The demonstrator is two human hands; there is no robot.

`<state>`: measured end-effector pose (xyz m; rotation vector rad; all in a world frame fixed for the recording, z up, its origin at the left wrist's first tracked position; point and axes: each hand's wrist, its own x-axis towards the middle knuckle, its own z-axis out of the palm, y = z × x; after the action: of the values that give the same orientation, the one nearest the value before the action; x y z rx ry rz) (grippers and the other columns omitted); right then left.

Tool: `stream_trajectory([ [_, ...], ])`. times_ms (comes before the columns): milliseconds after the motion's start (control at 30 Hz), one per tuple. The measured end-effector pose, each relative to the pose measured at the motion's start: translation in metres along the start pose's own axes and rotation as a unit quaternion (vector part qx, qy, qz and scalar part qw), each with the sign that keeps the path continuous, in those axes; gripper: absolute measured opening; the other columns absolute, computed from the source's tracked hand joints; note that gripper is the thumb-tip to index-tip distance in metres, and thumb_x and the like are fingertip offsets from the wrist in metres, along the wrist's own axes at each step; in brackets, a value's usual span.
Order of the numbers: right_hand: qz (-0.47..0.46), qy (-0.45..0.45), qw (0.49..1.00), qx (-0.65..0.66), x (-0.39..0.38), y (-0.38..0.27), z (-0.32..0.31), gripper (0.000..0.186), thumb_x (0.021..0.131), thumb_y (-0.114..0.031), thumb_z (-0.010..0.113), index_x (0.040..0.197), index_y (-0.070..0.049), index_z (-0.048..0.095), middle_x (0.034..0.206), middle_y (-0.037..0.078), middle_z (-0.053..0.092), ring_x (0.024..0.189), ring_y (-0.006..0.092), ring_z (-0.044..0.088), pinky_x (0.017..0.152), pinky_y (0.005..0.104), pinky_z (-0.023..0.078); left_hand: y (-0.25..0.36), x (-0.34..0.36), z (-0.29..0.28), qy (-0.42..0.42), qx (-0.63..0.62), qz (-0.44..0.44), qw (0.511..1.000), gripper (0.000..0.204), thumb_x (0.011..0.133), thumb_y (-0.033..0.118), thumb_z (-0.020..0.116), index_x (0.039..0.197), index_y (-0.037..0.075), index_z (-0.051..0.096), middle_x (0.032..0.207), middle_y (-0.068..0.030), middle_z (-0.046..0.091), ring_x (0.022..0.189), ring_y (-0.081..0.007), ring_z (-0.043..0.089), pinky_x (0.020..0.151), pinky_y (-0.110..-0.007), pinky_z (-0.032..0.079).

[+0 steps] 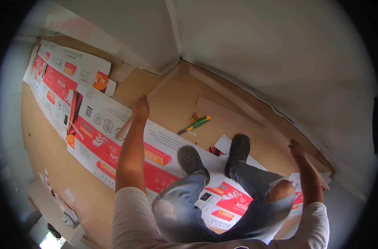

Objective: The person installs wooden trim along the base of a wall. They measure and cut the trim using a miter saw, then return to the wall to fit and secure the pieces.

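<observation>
I am squatting on the floor at a corner of two white walls. My left hand is closed around a light-brown skirting strip, which runs from the corner back toward me along the left. With its fingers closed, my right hand grips a longer skirting strip that follows the foot of the right wall. A flat brown board lies on the floor between my hands. Nearer my feet is a green and yellow utility knife, next to a small orange-brown piece.
Printed red and white cardboard covers the floor under my shoes and away to the left. A loose cardboard scrap lies between the shoes. The right wall rises close behind the strips. A white cabinet-like piece stands far lower left.
</observation>
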<state>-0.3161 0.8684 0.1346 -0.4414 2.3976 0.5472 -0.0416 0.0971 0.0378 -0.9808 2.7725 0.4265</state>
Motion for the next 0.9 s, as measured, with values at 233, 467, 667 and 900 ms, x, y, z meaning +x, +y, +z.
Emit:
stream_trajectory([
  [233, 0.029, 0.013, 0.997, 0.067, 0.104, 0.001, 0.039, 0.034, 0.095, -0.027, 0.061, 0.121, -0.006, 0.058, 0.117, 0.018, 0.066, 0.108, 0.0382, 0.063, 0.089, 0.0496, 0.051, 0.001, 0.064, 0.052, 0.028, 0.028, -0.022, 0.999, 0.018, 0.096, 0.016, 0.055, 0.109, 0.004, 0.056, 0.107, -0.0208, 0.067, 0.101, -0.0383, 0.066, 0.083, -0.049, 0.054],
  [467, 0.0, 0.121, 0.992, 0.024, 0.136, -0.009, 0.052, 0.034, 0.096, -0.03, 0.06, 0.119, -0.005, 0.059, 0.117, 0.022, 0.067, 0.108, 0.0394, 0.063, 0.088, 0.0508, 0.051, 0.014, 0.066, 0.054, 0.076, 0.068, -0.02, 0.995, 0.012, 0.096, 0.012, 0.052, 0.105, 0.005, 0.057, 0.098, -0.0194, 0.068, 0.093, -0.0383, 0.068, 0.081, -0.047, 0.056],
  [667, -0.003, 0.147, 0.989, 0.0, 0.172, -0.02, 0.047, 0.036, 0.096, -0.037, 0.061, 0.107, -0.003, 0.06, 0.095, 0.024, 0.069, 0.091, 0.0444, 0.066, 0.078, 0.0541, 0.053, 0.009, 0.07, 0.052, 0.062, 0.095, -0.025, 0.993, 0.013, 0.097, 0.011, 0.049, 0.105, 0.005, 0.057, 0.099, -0.019, 0.068, 0.093, -0.0371, 0.068, 0.08, -0.047, 0.055],
  [900, -0.014, 0.217, 0.976, 0.008, 0.175, -0.028, 0.045, 0.041, 0.096, -0.045, 0.059, 0.097, -0.005, 0.062, 0.088, 0.023, 0.069, 0.083, 0.0435, 0.067, 0.071, 0.0521, 0.054, 0.008, 0.071, 0.042, 0.07, 0.075, -0.02, 0.994, 0.014, 0.094, 0.013, 0.056, 0.106, 0.005, 0.057, 0.1, -0.0183, 0.068, 0.096, -0.0374, 0.067, 0.081, -0.049, 0.054],
])
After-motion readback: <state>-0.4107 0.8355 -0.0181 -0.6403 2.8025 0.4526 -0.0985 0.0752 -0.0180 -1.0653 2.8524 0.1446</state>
